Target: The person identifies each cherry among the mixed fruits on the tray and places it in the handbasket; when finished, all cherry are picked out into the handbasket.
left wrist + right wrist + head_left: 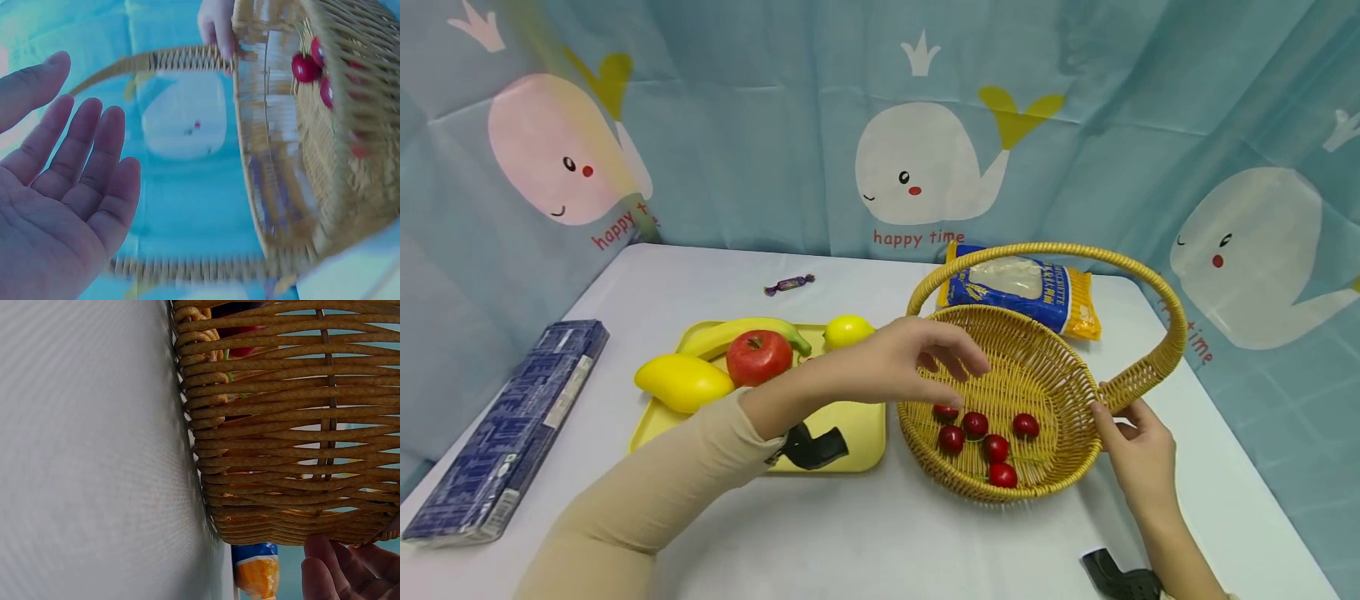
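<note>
A wicker basket point(1037, 367) with a tall arched handle stands on the white table. Several red cherries point(996, 448) with green stems lie in its front part. Over the basket's left side hovers my left hand point(910, 362), fingers spread and loosely bent, with nothing in it. The left wrist view shows the palm point(56, 231) bare, the handle behind it. At the basket's right, my right hand point(1138, 454) grips the rim at the foot of the handle, thumb on the near side. Its fingertips point(319, 550) touch the woven edge in the right wrist view.
Left of the basket, a yellow tray point(865, 433) holds a banana point(711, 337), a red apple point(758, 357), a yellow mango point(683, 383) and a lemon point(847, 331). A wrapped candy point(789, 284) lies behind it. A blue packet point(512, 425) lies far left, a noodle bag point(1022, 287) behind the basket.
</note>
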Demonstrator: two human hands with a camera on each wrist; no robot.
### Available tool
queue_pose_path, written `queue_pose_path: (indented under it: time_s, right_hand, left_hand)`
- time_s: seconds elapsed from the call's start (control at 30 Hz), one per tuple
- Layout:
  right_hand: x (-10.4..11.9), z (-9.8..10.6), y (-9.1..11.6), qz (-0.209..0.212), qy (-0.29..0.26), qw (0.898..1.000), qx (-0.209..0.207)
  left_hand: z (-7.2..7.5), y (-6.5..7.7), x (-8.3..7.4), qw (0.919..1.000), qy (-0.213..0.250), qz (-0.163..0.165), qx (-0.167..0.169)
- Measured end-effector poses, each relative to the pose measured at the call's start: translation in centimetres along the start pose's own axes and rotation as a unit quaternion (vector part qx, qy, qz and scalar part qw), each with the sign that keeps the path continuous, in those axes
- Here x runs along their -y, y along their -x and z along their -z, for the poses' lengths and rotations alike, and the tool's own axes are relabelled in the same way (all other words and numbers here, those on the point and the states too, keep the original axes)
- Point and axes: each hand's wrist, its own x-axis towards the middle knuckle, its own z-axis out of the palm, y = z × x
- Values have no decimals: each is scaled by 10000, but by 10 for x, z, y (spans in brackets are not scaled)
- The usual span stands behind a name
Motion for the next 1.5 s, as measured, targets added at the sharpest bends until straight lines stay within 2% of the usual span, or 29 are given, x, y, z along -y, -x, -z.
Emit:
queue_pose_path:
  time_s: [0.17, 0.27, 0.33, 0.43, 0.63, 0.77, 0.97, 1.1, 1.3, 1.5]
  right_hand:
    - [-2, 1, 1, -19, -4, 10000, -1]
    - [-2, 1, 1, -19, -15, 10000, -4]
    - [-3, 1, 0, 8, -44, 10000, -16]
    - [-9, 0, -2, 98, -46, 9999, -31]
    - [-44, -4, -10, 301, 132, 9995, 5]
    - [-47, -4, -12, 309, 191, 9993, 5]
    - [-18, -1, -3, 218, -35, 9997, 56]
    - [-7, -2, 1, 92, -4, 10000, 3]
    - [-31, -4, -6, 240, 96, 9997, 3]
    - [-44, -4, -11, 393, 66, 9992, 26]
  left_hand:
    - [18, 41, 10, 9972, -112, 334, -655]
    - [26, 63, 19, 9926, -216, 614, -1028]
    - [30, 77, 27, 9886, -113, 854, -1236]
    - [31, 96, 43, 9815, -90, 1116, -1555]
    - [26, 121, 77, 9680, -332, 1464, -2009]
    - [20, 127, 90, 9598, -488, 1688, -2190]
    - [13, 126, 105, 9449, -954, 2065, -2355]
    - [10, 124, 112, 9378, -1331, 2144, -2383]
    - [6, 122, 118, 9323, -1795, 2085, -2347]
    - [2, 120, 121, 9293, -1923, 2198, -2261]
